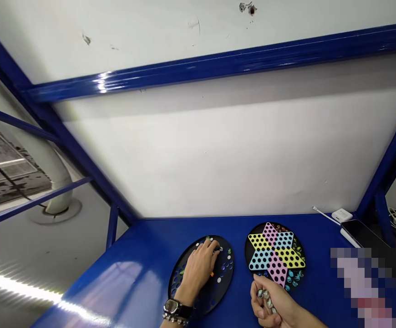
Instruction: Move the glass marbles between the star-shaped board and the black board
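My left hand [200, 264], with a watch and a beaded bracelet at the wrist, reaches over a round black tray [206, 303] with holes. Its fingers curve down toward the far right part of the tray, thumb and forefinger apart. Close to the forefinger tip lies a clear marble [221, 248]. White, green and orange marbles are scattered over the tray. Cupped in my right hand [281, 300] are several clear marbles [268, 298], fingers curled around them. This hand is at the near edge of a star-patterned Chinese checkers board [276, 250].
Red, green and teal marbles [293, 278] sit around the star in the board's black rim. At the right of the blue table [143, 255] are a white charger [342, 215], a cable and a dark phone [363, 233]. A white panel [218, 150] in a blue frame stands behind.
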`<action>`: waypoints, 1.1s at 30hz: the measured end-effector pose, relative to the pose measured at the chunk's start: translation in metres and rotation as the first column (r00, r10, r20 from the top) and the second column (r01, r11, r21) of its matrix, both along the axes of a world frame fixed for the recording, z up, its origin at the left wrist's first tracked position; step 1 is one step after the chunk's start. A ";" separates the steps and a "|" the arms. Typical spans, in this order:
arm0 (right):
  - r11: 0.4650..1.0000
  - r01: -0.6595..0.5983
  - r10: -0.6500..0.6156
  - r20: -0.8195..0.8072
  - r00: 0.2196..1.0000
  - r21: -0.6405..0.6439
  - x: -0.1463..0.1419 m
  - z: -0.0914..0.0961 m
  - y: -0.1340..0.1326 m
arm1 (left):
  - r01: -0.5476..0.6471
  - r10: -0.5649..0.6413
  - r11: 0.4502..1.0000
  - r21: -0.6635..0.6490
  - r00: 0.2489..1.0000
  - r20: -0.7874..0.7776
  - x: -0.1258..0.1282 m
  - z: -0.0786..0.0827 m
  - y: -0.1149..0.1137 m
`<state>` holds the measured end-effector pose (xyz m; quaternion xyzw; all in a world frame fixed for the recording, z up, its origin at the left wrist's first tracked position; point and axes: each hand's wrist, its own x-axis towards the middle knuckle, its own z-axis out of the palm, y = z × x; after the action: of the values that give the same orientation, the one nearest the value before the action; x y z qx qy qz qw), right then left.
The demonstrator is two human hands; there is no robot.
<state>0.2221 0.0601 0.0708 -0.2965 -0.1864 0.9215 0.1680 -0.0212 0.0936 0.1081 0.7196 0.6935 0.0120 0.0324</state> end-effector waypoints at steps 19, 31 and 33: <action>0.998 0.031 -0.022 -0.145 0.989 0.063 -0.003 -0.017 0.003 | 0.014 -0.012 1.000 -0.010 0.992 0.123 0.028 -0.003 0.004; 0.987 0.160 -0.152 -0.208 0.966 0.022 -0.002 -0.008 0.003 | 0.016 -0.004 1.000 -0.020 0.875 0.484 0.037 0.034 -0.028; 0.990 0.142 -0.135 -0.195 0.971 0.020 -0.004 -0.010 0.003 | 0.078 -0.063 0.997 0.001 0.800 0.596 0.063 0.042 -0.044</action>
<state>0.2185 0.0635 0.0608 -0.2151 -0.1636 0.9287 0.2540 0.0414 0.0498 0.1505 0.7044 0.6212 0.2279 0.2572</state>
